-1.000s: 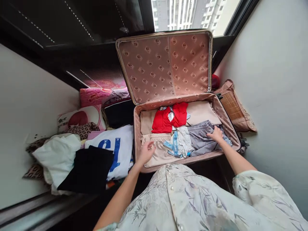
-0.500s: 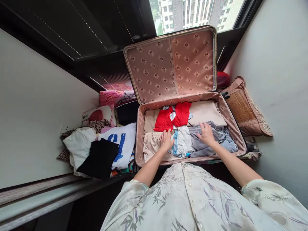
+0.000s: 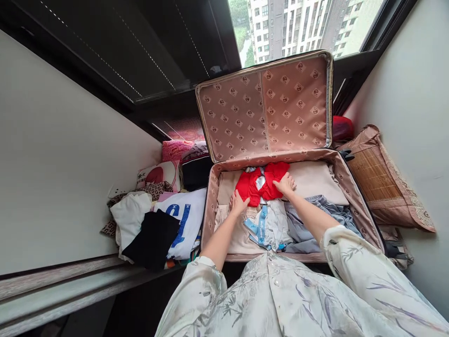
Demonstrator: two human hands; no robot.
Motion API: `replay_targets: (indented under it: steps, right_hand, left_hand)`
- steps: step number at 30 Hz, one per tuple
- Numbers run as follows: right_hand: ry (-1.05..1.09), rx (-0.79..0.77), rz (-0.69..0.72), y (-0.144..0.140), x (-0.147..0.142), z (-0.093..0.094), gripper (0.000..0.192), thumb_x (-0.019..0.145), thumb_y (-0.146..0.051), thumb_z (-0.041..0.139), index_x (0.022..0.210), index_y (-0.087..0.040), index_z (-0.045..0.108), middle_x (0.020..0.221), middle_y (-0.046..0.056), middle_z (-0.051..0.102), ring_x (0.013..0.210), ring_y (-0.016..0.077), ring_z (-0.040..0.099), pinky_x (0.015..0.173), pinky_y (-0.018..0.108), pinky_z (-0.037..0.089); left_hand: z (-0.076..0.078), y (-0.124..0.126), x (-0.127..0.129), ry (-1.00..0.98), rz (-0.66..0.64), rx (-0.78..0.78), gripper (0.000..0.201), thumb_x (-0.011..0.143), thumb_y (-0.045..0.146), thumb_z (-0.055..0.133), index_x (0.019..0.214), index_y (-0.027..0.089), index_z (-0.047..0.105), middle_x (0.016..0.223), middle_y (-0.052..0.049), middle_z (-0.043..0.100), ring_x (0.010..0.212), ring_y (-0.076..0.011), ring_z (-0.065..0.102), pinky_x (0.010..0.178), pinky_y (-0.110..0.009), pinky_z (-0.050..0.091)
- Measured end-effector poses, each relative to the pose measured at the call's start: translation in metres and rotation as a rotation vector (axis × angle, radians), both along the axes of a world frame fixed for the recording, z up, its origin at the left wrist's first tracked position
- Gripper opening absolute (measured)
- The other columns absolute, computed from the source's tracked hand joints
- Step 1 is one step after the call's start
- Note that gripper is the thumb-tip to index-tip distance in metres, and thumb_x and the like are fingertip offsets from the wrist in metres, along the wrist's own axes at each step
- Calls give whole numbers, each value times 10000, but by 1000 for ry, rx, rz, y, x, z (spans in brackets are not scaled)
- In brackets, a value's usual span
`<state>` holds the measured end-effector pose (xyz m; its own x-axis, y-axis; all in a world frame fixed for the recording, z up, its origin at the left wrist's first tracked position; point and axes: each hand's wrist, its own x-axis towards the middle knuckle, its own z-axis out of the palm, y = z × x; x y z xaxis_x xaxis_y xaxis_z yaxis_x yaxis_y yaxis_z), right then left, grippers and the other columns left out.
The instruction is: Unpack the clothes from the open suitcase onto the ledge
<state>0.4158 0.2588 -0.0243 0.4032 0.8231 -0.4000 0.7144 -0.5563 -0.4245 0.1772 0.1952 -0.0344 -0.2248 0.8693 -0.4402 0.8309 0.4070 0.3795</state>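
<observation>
— What lies open?
— A pink-lined suitcase (image 3: 354, 199), packed with folded clothes.
— And the red garment (image 3: 261, 183)?
— At its back, centre. The left hand (image 3: 238, 204) and the right hand (image 3: 286, 184) press on its edges, fingers spread flat.

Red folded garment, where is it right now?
In the head view, the red folded garment lies at the back middle of the open pink-lined suitcase, between left hand and right hand.
</observation>
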Motion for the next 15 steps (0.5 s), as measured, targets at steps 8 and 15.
replay_targets:
  steps: [8, 15]
  right_hand:
    - [-71, 8, 126, 7, -8, -7, 685, 877, -434, 698, 1399, -79, 431, 1419, 266, 515, 1344, 367, 468, 1100, 464, 347]
    - [50, -79, 43, 19, -6, -14, 580, 878, -372, 639, 1364, -86, 502, 1299, 236, 627, 1236, 342, 584, 1055, 470, 396]
  left_hand:
    - [-14, 29, 49, 8, 97, -92, 1073, 806, 699, 691, 1647, 215, 232, 1708, -277, 87, 1564, -486, 174, 1210, -605, 247]
    - [-2, 46, 68, 65, 170, -69, 615, 919, 611, 554, 1423, 262, 610, 1644, -212, 289, 1477, -478, 334, 1131, -657, 331]
